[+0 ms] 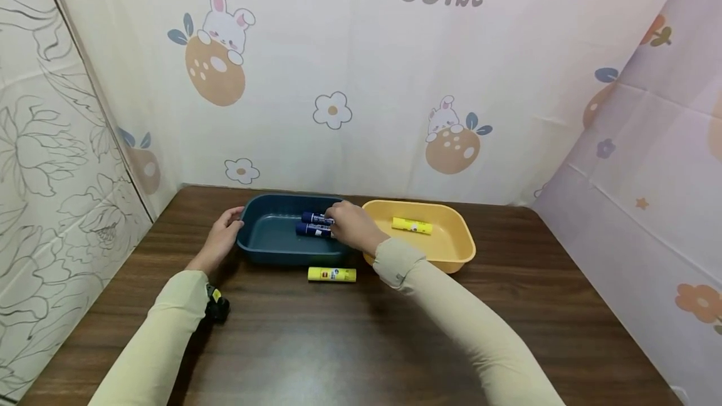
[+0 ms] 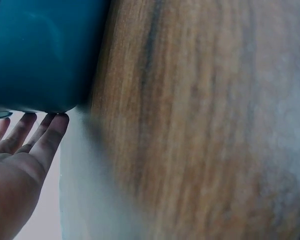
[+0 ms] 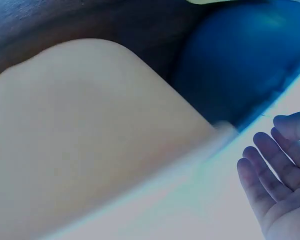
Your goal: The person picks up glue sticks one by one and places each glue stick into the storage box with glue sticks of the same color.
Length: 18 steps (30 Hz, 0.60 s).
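Note:
A dark teal basket [image 1: 282, 257] stands at the back of the table, with two dark blue glue sticks [image 1: 313, 230] lying side by side in it. At its left end my left hand [image 1: 217, 240] touches the wall with extended fingertips [image 2: 57, 122]. My right hand [image 1: 354, 225] is over the basket's right end, hiding the right ends of the blue sticks. Its fingers [image 3: 270, 150] look loosely extended in the right wrist view, with nothing visible between them. One yellow glue stick [image 1: 332, 275] lies on the table in front of the teal basket.
Right beside the teal basket stands a yellow basket [image 1: 465, 249] with another yellow glue stick [image 1: 412, 225] inside. A printed curtain [image 1: 361, 80] hangs behind the brown wooden table [image 1: 316, 337]. A black device [image 1: 217, 306] sits at my left wrist.

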Tool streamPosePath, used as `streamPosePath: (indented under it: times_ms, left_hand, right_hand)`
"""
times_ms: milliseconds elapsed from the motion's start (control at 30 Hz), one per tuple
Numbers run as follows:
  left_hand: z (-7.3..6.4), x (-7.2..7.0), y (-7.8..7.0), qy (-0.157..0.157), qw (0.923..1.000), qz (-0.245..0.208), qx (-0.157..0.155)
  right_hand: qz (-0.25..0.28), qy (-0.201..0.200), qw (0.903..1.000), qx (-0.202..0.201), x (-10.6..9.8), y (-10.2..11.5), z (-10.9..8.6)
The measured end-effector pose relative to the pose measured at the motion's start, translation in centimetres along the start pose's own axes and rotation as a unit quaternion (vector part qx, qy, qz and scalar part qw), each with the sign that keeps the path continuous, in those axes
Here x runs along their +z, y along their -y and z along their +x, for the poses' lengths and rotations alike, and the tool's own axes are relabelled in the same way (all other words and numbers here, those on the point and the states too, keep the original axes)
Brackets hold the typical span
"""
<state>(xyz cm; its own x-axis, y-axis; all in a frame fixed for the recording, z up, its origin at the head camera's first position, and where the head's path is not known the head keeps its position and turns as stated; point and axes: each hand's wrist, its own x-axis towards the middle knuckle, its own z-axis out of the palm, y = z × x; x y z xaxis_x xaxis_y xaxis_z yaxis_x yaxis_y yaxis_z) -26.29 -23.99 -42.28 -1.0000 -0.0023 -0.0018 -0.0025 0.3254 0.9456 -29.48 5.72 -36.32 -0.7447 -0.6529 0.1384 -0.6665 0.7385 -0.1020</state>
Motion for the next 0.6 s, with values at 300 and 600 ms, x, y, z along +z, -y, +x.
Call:
streamPosePath:
  times_ms: [300,600]
  left_hand:
    - [0.1,0.1,0.2,0.000,1.0000,0.006,0.001]
    - [0.2,0.0,0.4,0.003,1.0000,0.004,0.003]
  right_hand:
    - [0.025,-0.033,0.9983,-0.041,-3.6,0.7,-3.8]
    - [0.034,-0.062,0.9959,-0.057,-3.8,0.2,-7.3]
